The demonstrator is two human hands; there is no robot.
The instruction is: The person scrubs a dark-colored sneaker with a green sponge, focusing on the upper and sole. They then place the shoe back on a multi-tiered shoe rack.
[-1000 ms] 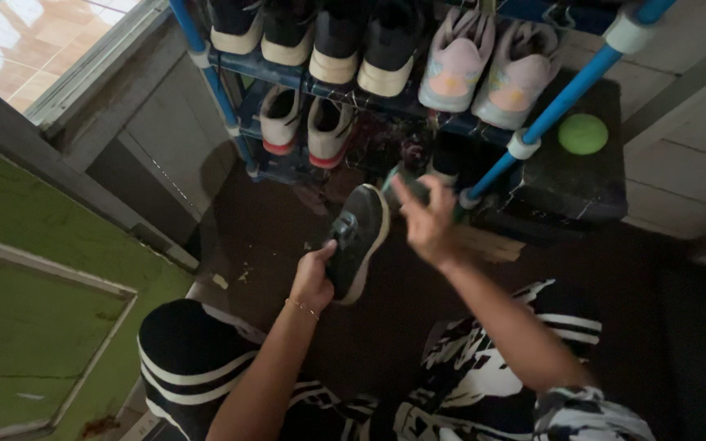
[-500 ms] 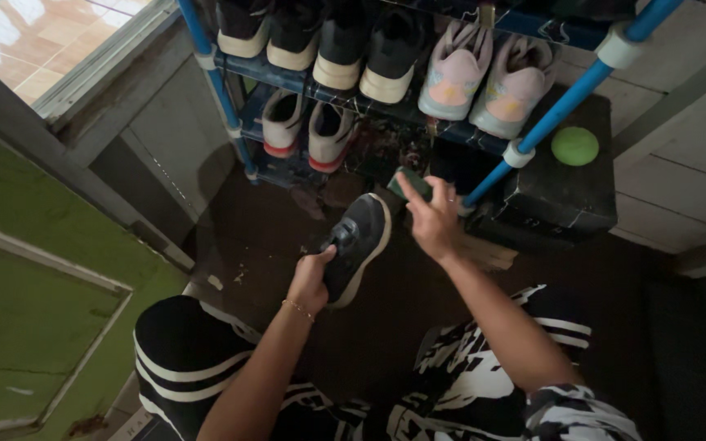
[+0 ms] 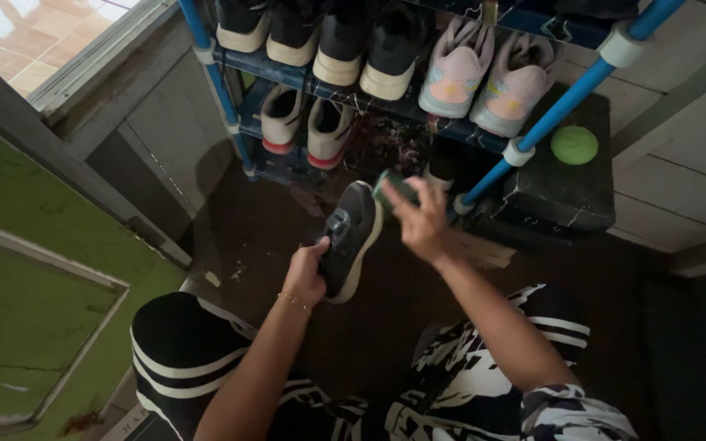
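dark sneaker (image 3: 351, 237): held up off the floor in front of the shoe rack, toe up and away, heel down toward the person; pale sole edge faces right.
left hand (image 3: 306, 273): grip closed round the heel end of the dark sneaker, fingers wrapped on it; thin bracelet (image 3: 294, 304) at the wrist.
right hand (image 3: 423, 222): just right of the sneaker's toe, grip closed on a small dark green object (image 3: 394, 188), blurred; can't tell what kind of thing it is, or whether it touches the shoe.
shoe rack (image 3: 533, 131): blue tube frame, dark shelves, right behind the hands.
upper shelf: two dark shoes with cream soles (image 3: 361, 49), pair of pink sneakers (image 3: 484, 73) to their right, heels facing out.
lower shelf: pair of white shoes with red soles (image 3: 304, 122), left side.
black box (image 3: 565, 192): sits at the right end of the rack, near the right hand; green ball (image 3: 574, 144) on top.
floor (image 3: 239, 229): dark, with a few pale flecks left of the sneaker.
legs: striped black-and-white knee (image 3: 181, 343) on the left, patterned black-and-white fabric (image 3: 484, 384) on the right, below the arms.
left edge: green panel (image 3: 18, 327), tiled patch (image 3: 51, 33) above it.
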